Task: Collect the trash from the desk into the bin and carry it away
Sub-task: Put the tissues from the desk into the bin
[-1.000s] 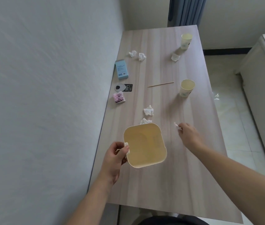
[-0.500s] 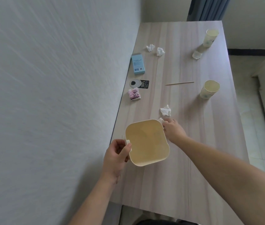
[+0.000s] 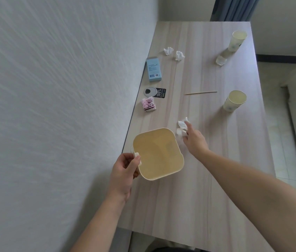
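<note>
While the left hand (image 3: 125, 170) gripped the small tab on the near-left rim of the yellow bin (image 3: 157, 153), holding it over the desk (image 3: 189, 197), the right hand (image 3: 194, 140) reached just past the bin's far-right corner, its fingers on two crumpled tissues (image 3: 182, 127). Whether those fingers had closed round the paper could not be told. The tissues lay beside the bin's rim, far nearer the right hand than the left, so a short sweep back toward the left would likely drop them in. Farther off waited two more tissue wads (image 3: 173, 53), a wooden stick (image 3: 200, 92) lying crosswise, and two paper cups (image 3: 234, 100).
</note>
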`<state>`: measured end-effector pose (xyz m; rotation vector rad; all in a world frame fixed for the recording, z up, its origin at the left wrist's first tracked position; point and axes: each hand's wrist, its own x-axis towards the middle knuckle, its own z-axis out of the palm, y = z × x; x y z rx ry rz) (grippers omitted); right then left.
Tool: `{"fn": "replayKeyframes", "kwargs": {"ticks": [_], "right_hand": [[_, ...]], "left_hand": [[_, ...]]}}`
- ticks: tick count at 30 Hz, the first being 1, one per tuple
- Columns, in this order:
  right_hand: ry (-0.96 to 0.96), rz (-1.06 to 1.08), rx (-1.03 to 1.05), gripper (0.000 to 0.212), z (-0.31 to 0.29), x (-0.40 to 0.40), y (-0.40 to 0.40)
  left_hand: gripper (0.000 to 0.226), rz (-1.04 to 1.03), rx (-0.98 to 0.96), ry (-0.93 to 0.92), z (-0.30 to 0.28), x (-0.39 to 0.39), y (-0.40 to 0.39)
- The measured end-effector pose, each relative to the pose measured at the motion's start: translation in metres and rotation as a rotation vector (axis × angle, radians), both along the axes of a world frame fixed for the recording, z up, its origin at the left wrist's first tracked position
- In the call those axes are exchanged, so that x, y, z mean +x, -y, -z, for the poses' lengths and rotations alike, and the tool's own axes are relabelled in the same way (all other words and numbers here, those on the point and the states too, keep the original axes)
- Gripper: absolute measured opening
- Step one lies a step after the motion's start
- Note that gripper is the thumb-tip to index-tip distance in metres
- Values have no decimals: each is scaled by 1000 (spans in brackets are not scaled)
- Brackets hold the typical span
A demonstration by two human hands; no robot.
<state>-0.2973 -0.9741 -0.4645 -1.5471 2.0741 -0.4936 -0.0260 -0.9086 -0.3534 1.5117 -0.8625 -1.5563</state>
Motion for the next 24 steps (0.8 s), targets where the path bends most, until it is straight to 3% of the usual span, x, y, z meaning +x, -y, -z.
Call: {"fn": "replayKeyframes", "kwargs": {"ticks": [2,6,11,15,18,24], "right_hand": [[-8,6,69,63,-1,-4,10],[-99,-53,151,58,-1,-8,27],[-271,-128,231,30,4,-10,26],[-267,-85,168,21,10,-13,6],[-176,-58,104,16,5,-17,-14],[221,104,7,9,-56,-21,-53]], "left_hand": [[39,-1,10,-21,-1,-4,4],[31,-8,20,-40,-1,-9,8],[32,-15,19,-32,1,-6,8],[13,-30,24,-28,6,-8,5],[11,-21,30,-33,9,-9,2],[37,28,34,-56,13,-11,-2]]}}
